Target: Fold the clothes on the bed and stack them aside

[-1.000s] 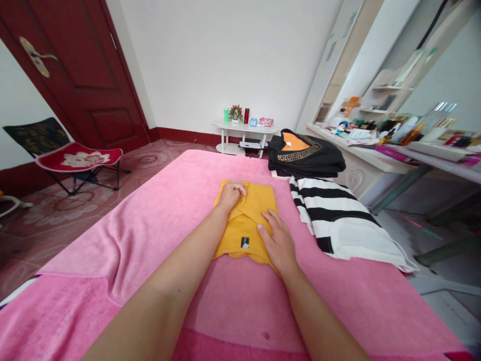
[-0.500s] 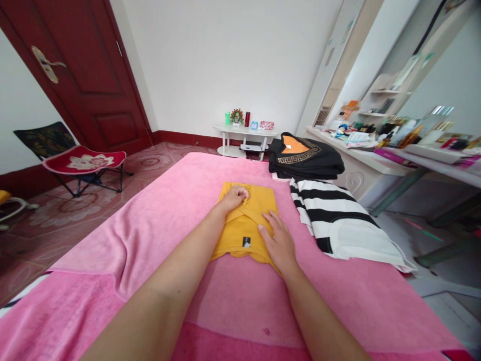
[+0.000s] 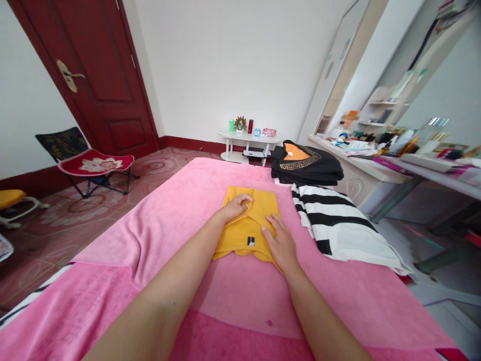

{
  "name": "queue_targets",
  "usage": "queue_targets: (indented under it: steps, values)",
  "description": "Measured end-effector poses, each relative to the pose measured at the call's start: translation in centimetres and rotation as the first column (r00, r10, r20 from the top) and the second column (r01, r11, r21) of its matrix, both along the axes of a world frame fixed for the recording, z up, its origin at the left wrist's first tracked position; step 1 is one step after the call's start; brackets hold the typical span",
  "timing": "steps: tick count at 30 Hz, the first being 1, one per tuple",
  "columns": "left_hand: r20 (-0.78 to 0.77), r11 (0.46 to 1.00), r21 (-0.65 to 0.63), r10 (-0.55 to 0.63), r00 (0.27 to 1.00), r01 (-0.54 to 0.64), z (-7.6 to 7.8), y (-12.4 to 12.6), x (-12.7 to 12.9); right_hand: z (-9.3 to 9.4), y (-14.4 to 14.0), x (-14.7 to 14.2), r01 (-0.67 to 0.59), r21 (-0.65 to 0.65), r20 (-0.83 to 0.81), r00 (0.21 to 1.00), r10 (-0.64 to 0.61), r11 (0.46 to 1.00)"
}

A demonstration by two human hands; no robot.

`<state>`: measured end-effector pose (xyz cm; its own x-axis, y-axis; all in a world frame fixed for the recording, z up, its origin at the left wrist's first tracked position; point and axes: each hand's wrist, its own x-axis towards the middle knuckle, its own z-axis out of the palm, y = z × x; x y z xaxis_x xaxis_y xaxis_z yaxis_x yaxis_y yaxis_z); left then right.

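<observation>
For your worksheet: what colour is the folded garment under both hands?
Mustard yellow garment, clearest in the head view.
</observation>
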<state>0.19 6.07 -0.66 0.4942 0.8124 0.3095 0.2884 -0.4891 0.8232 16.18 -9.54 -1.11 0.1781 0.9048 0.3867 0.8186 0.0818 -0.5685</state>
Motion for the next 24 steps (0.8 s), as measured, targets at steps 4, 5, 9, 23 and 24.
queue_targets:
  steps: [4,5,9,23,24]
  values:
    - [-0.019,1.0,0.003,0.005,1.0,-0.005,-0.2,-0.8,-0.3,0.0,0.0,0.0,-0.003,0.009,-0.007,1.0,0.003,1.0]
    - [-0.025,1.0,0.004,0.01,1.0,-0.01,-0.3,-1.0,-0.4,0.0,0.0,0.0,-0.004,0.008,-0.013,1.0,0.004,1.0]
    - [-0.079,0.999,0.024,0.033,0.996,-0.031,-0.3,-2.0,-0.6,-0.1,0.1,0.0,-0.009,0.01,-0.051,0.999,0.01,1.0]
    - [-0.209,0.95,0.197,0.284,0.936,-0.244,-1.3,-6.3,-4.2,-0.6,-0.2,0.6,0.18,0.151,-0.33,0.936,-0.122,0.972]
    - [-0.214,0.932,0.209,0.339,0.916,-0.296,-1.3,-6.6,-4.3,-0.6,-0.2,0.6,0.198,0.14,-0.343,0.929,-0.14,0.97]
